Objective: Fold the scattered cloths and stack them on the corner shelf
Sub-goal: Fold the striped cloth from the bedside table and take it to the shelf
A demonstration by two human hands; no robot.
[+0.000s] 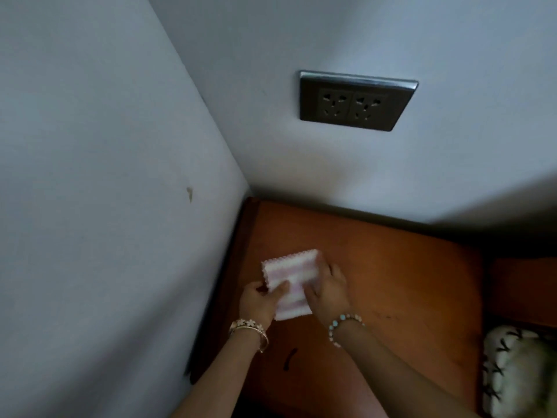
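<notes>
Head-camera footage is taken looking down into a room corner, where two pale walls meet above a brown wooden shelf [391, 282]. A folded cloth [289, 282], striped pink and white with scalloped edges, is seen lying on the shelf toward its corner side, at about seven o'clock from the middle of the frame.

The cloth is held at both sides. The left hand [260, 300] is placed at the nine o'clock edge of the cloth, its thumb laid across the top surface and its fingers curled at the cloth's edge, so that the edge is pinched. The right hand [328, 289] is set at the three o'clock edge, with the thumb pressed onto the top of the cloth and the fingers bent along its side; whether those fingers reach under the fabric cannot be told. The two hands are near each other, only a strip of cloth being left between the thumbs.

A flowered bracelet [247, 327] is worn on the left wrist and a beaded bracelet [343, 322] on the right wrist.

A dark double wall socket [355, 101] is mounted on the wall at one o'clock from the cloth, well apart from it. A dark mark [289, 359] is visible on the shelf at six o'clock from the cloth. A patterned white fabric item [518, 372] is seen at the four o'clock edge of the frame.
</notes>
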